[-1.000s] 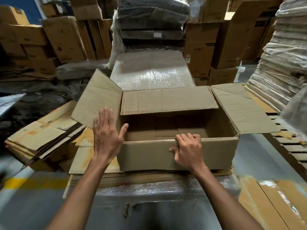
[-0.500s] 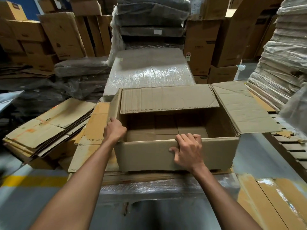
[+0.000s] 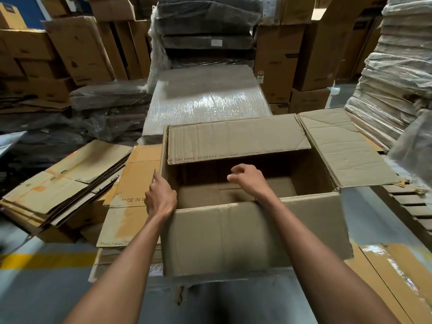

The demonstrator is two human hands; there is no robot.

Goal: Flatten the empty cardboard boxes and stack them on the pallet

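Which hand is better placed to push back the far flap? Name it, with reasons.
Right, probably. The right hand hovers over the open box, fingers loosely curled just short of the far flap; the left hand sits off to the side at the box's left wall.

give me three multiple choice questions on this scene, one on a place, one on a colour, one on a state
1. Where is the right hand?
A) over the open box
B) on the flattened stack
C) on the wrapped pallet

2. What colour is the floor stripe at left?
A) blue
B) yellow
C) white

3. How does the box's right flap lie?
A) taped shut
B) torn off
C) folded outward

Answers:
1 A, the hand hangs above the box's opening, holding nothing.
2 B, the painted band on the grey floor is yellow.
3 C, the flap spreads out past the box's right wall.
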